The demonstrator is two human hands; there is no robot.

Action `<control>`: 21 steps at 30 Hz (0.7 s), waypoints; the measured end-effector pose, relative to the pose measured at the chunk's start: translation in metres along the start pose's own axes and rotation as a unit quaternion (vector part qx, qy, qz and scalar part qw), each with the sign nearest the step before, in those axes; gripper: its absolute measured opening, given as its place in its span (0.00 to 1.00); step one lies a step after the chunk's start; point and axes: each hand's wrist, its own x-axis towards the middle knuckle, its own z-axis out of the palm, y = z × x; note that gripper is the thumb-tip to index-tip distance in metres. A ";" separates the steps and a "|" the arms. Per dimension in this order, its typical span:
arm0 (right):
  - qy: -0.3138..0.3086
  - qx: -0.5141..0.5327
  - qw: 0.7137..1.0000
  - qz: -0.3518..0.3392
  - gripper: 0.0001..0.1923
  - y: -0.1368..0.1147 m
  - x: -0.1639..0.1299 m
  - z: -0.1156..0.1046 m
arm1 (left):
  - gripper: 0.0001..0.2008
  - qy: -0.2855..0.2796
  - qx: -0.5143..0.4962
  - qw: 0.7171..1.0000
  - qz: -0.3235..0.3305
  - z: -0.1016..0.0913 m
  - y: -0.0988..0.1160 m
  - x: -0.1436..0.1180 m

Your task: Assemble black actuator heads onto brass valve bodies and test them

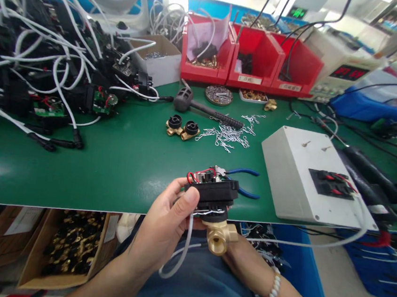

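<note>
While both hands meet just off the near edge of the green bench mat (118, 173), the item in hand is a valve assembly: a black actuator housing (215, 193) with red wires on top, seated on a brass valve body (219, 236) whose open threaded port faces the camera.

Left hand (165, 225): fingers curled, thumb pressed on the housing's 9 o'clock side, gripping it. A white cable (180, 255) droops from the housing past this hand toward 6 o'clock.

Right hand (244, 257): cupped beneath the brass body from 4 o'clock, mostly hidden by it; how its fingers close cannot be told. A white bead bracelet (273, 288) sits on the wrist.

Surroundings, taken from the assembly:
- Blue-handled pliers (246, 182) on the mat, just behind at 1 o'clock.
- White plastic box (302, 173) with a black terminal panel, at 3 o'clock, near.
- Scatter of small wire clips (226, 135) at 12 o'clock, well apart.
- Two brass fittings with black caps (182, 129), side by side, at 11 o'clock.
- Black rubber mallet (203, 107) lying beyond the clips.
- Three red parts bins (253, 55) in a row at the far edge, 12 to 1 o'clock.
- Heap of black actuator units with white cables (40, 65) at 10 o'clock.
- Bench power supply (344, 71) with red display at 2 o'clock.
- Cardboard boxes of brass parts (70, 248) under the bench at 8 o'clock.
</note>
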 end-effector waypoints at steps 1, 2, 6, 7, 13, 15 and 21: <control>0.002 -0.004 1.000 -0.002 0.20 -0.001 -0.001 0.001 | 0.25 0.002 0.001 1.000 0.000 0.000 0.000 0.000; 0.005 -0.009 1.000 -0.002 0.21 -0.002 -0.001 0.003 | 0.24 0.006 0.004 1.000 0.001 0.000 0.000 -0.001; 0.023 -0.027 0.999 -0.006 0.23 -0.006 -0.004 0.008 | 0.23 0.043 0.017 0.999 0.014 -0.005 0.003 -0.003; 0.029 -0.031 0.999 -0.011 0.23 -0.006 -0.005 0.010 | 0.22 0.053 0.019 0.998 0.016 -0.006 0.004 -0.003; 0.059 -0.039 0.997 -0.044 0.22 -0.007 -0.008 0.024 | 0.16 0.093 0.041 0.994 0.032 0.010 0.010 -0.007; 0.068 -0.024 0.996 -0.055 0.22 -0.007 -0.007 0.029 | 0.14 0.097 0.057 0.993 0.029 0.020 0.013 -0.011; 0.181 0.120 0.974 -0.062 0.16 -0.016 -0.020 -0.004 | 0.15 0.085 0.123 0.989 0.008 -0.002 0.021 -0.005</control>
